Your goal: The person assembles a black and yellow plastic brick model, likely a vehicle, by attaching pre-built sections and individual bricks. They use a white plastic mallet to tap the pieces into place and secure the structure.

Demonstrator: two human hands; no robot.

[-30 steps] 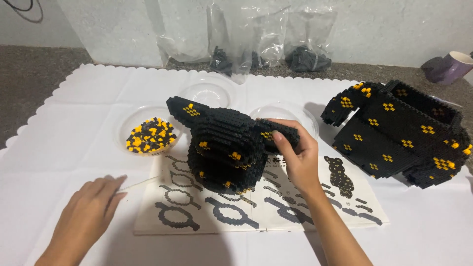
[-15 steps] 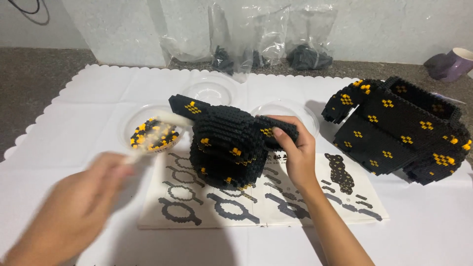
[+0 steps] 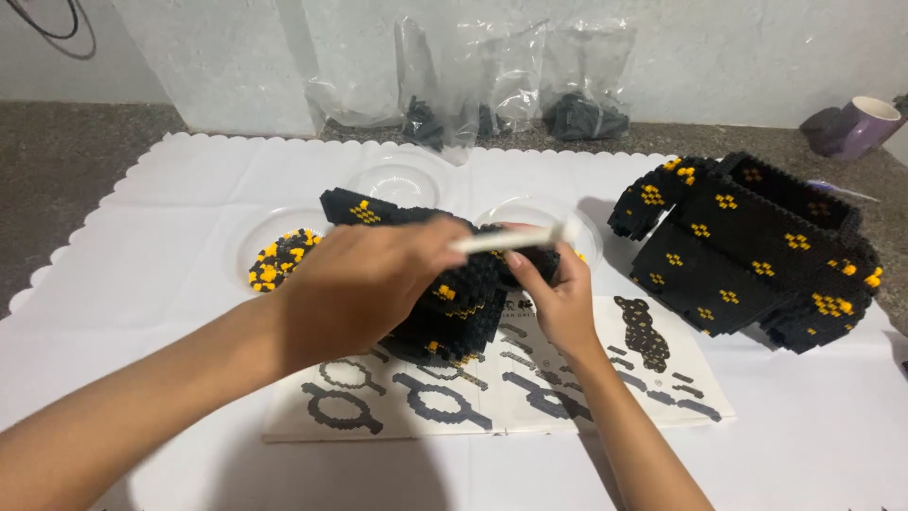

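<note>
A black brick model with yellow spots (image 3: 454, 293) stands on an open instruction booklet (image 3: 492, 388). My right hand (image 3: 553, 284) grips the model's right side from above. My left hand (image 3: 364, 279) is raised over the model and holds a thin white stick-like tool (image 3: 515, 238), its tip pointing right above my right hand's fingers. The left hand hides much of the model's left part.
A larger black and yellow brick piece (image 3: 747, 251) lies at the right. A clear dish of yellow and black small bricks (image 3: 279, 260) sits at the left, two more clear dishes (image 3: 397, 180) behind. Plastic bags (image 3: 473, 85) lean on the wall; a purple mug (image 3: 851, 128) is far right.
My left hand left the tablecloth at the lower left, swept up and right with the white tool, and now hovers over the model. My right hand stays on the model.
</note>
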